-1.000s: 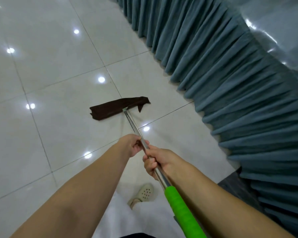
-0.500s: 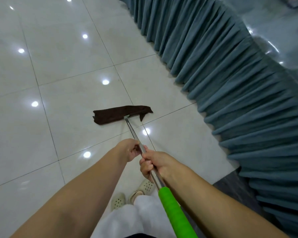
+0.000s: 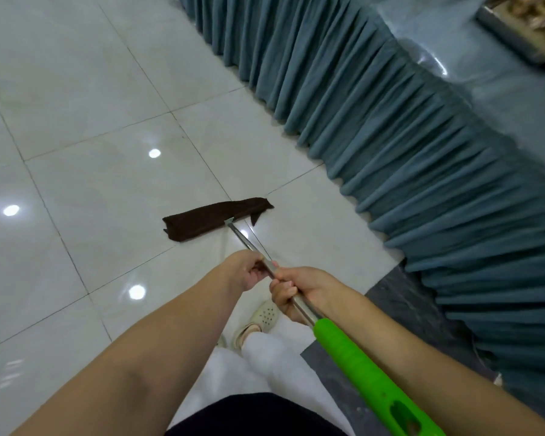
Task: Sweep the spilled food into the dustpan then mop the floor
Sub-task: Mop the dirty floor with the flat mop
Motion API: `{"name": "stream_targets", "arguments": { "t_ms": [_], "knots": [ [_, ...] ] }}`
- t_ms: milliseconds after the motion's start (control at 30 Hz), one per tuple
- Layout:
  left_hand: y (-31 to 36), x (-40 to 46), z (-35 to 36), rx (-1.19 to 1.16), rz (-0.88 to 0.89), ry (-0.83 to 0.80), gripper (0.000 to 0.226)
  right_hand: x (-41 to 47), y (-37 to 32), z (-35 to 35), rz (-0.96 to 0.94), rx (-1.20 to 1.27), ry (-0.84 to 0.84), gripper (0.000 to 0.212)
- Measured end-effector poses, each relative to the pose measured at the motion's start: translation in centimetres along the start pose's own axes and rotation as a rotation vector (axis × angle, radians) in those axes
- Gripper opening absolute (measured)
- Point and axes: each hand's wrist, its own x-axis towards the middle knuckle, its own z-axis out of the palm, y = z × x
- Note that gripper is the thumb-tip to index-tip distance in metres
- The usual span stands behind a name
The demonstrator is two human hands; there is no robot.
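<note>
A flat mop with a dark brown cloth head [image 3: 213, 218] lies on the glossy white tile floor [image 3: 107, 190] ahead of me. Its metal shaft [image 3: 244, 240] runs back toward me and ends in a bright green handle [image 3: 362, 369]. My left hand [image 3: 244, 269] grips the shaft further down, toward the head. My right hand [image 3: 296, 292] grips it just above the green part. No spilled food, broom or dustpan shows in this view.
A table draped in a pleated teal skirt [image 3: 390, 146] curves along the right, close to the mop head. A metal tray [image 3: 523, 26] sits on its top at the far right. A dark floor strip [image 3: 400, 313] borders the skirt. My cream shoe [image 3: 261, 319] stands below my hands.
The mop head has slid back toward me and toward the table skirt; my hands have kept their grip on the shaft, and I have stepped forward.
</note>
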Motion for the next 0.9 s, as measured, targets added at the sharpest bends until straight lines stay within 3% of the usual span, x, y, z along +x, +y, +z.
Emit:
{"name": "stream_targets", "arguments": {
  "t_ms": [300, 567, 733, 900],
  "knots": [
    [-2.3, -0.6, 3.7, 0.075, -0.006, -0.073, 0.039, -1.7, -1.4, -3.4, 0.024, 0.035, 0.002, 0.026],
    [-0.8, 2.3, 9.5, -0.066, -0.023, -0.015, 0.036, -1.5, -8.2, -6.1, 0.079, -0.094, 0.017, 0.031],
    [1.9, 4.9, 14.0, -0.12, 0.029, 0.046, 0.013, 0.1, -14.1, -6.4, 0.078, -0.185, 0.025, 0.033],
    [5.1, 9.5, 16.9, -0.151, 0.025, 0.105, 0.015, 2.2, -20.4, -6.0, 0.06, -0.267, 0.007, 0.034]
  ]
}}
